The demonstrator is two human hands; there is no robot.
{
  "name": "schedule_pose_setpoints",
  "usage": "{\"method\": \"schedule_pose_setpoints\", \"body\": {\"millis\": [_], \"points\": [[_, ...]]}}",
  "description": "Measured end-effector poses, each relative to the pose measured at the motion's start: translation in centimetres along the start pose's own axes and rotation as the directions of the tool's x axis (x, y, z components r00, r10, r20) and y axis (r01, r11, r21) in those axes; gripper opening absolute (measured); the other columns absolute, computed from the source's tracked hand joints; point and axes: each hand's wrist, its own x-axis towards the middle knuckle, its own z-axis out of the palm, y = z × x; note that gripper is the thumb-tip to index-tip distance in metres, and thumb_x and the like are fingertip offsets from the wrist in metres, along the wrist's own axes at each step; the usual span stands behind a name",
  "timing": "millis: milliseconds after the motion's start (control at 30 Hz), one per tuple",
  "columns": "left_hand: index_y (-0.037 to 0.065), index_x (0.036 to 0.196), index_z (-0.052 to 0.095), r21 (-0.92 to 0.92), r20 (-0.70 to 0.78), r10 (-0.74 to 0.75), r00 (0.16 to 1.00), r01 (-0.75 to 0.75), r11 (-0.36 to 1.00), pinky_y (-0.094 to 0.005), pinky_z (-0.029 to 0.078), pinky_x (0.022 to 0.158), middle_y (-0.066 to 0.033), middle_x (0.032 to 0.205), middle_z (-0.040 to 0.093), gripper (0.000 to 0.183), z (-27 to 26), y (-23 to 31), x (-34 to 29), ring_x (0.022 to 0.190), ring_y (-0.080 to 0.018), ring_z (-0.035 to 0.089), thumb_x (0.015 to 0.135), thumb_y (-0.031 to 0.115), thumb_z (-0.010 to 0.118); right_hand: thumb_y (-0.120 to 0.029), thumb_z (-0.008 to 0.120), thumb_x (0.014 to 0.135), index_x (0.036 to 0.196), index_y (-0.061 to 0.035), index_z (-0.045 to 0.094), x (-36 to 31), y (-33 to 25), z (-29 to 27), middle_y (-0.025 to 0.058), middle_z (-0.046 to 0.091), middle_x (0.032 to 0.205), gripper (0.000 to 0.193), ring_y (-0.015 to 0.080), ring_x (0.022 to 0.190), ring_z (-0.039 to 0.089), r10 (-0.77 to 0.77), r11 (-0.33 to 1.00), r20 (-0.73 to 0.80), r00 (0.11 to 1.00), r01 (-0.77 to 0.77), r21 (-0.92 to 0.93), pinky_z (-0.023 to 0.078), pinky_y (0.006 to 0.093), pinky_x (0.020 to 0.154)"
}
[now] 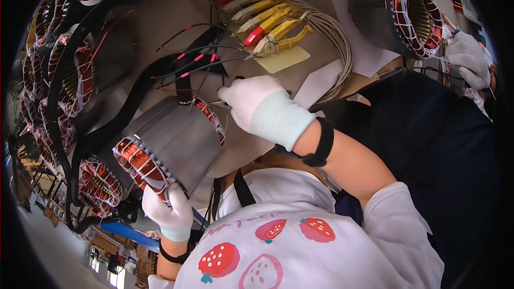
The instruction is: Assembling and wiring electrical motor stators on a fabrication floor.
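A grey cylindrical motor stator (168, 142) lies tilted on the bench in front of me, with laced copper windings (140, 161) at both ends. My left hand (168, 208), in a white glove, grips the winding at its near left end, fingers curled at the rim. Beside the far end, my gloved right hand (257, 101) is closed on a slim metal tool (220, 104); its kind is mostly hidden by the fingers. Black leads with pink-red sleeves (201, 59) rise from that end and spread over the bench, just beyond my right hand.
Yellow, white and red clip leads (273, 18) with a coiled grey cable (342, 48) lie beyond, near a yellow paper (284, 60). More stators (69, 75) crowd the left behind a thick black cable (134, 88). At right, another person's gloved hand (468, 56) is near a stator (377, 13).
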Motion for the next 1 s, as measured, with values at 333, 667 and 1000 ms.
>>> {"method": "schedule_pose_setpoints", "body": {"millis": [333,667,1000], "points": [[-0.004,0.096,0.065,-0.005,0.024,-0.087,0.996,0.088,0.996,-0.0326,0.049,0.062,-0.0130,0.079,0.065,0.025,0.4,1.3,0.0,0.065,-0.0245,0.061,0.088,0.015,0.051,-0.019,0.058,0.084,0.102,-0.0035,0.063,-2.7,0.6,-2.0,0.0213,0.068,0.087,0.024,0.0358,0.084,0.068,0.086,0.973,0.051,0.995,-0.095,0.211,0.054,0.0465,0.075],[-0.004,0.094,0.065,-0.001,-0.082,-0.086,0.993,0.087,0.996,-0.0292,0.045,0.055,-0.0086,0.070,0.063,0.036,0.6,0.7,-0.6,0.057,-0.0188,0.058,0.094,0.029,0.051,-0.018,0.057,0.085,0.100,-0.0051,0.069,6.1,-0.7,3.0,0.0239,0.065,0.090,0.024,0.0391,0.083,0.065,-0.250,0.947,-0.251,0.935,0.290,0.138,0.053,0.0446,0.077],[-0.003,0.093,0.065,-0.013,-0.054,-0.118,0.992,0.117,0.993,-0.0276,0.045,0.055,-0.0063,0.070,0.063,0.037,0.2,0.6,-0.6,0.058,-0.0150,0.058,0.096,0.030,0.050,-0.017,0.061,0.092,0.104,0.0000,0.063,2.7,0.0,0.6,0.0099,0.065,0.083,0.021,0.0174,0.061,0.063,0.266,0.345,0.150,0.952,-0.239,0.908,0.052,0.0322,0.061]]}}
